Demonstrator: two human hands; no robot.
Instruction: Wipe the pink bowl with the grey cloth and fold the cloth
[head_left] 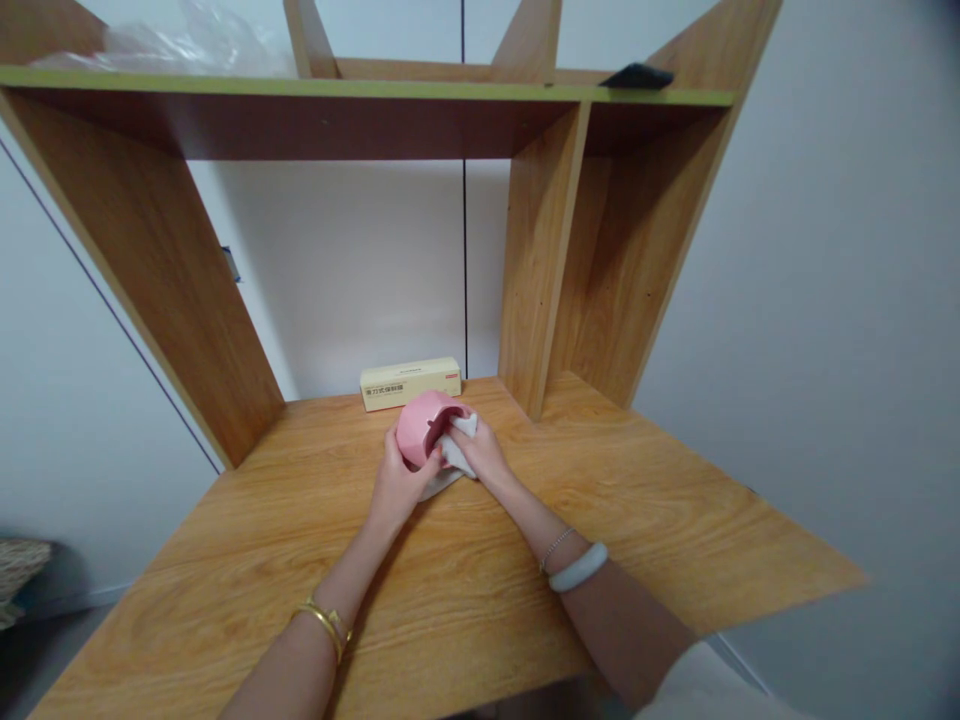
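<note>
A pink bowl (421, 422) is tilted on its side above the desk, its opening turned toward the right. My left hand (401, 480) grips it from the left and below, with the thumb at the rim. A pale grey-white cloth (459, 455) is bunched in my right hand (484, 455), which pushes it into the bowl's opening. Part of the cloth hangs below the bowl toward the desktop. The fingertips of my right hand are hidden by the cloth and the bowl.
Behind the bowl, a long cream box (411, 385) with printed lettering lies near the back of the wooden desk (300, 560). An upright wooden divider (536, 270) stands to the right. Overhead, a shelf (375, 90) carries clear plastic wrapping (187, 45) and a dark flat object (637, 76).
</note>
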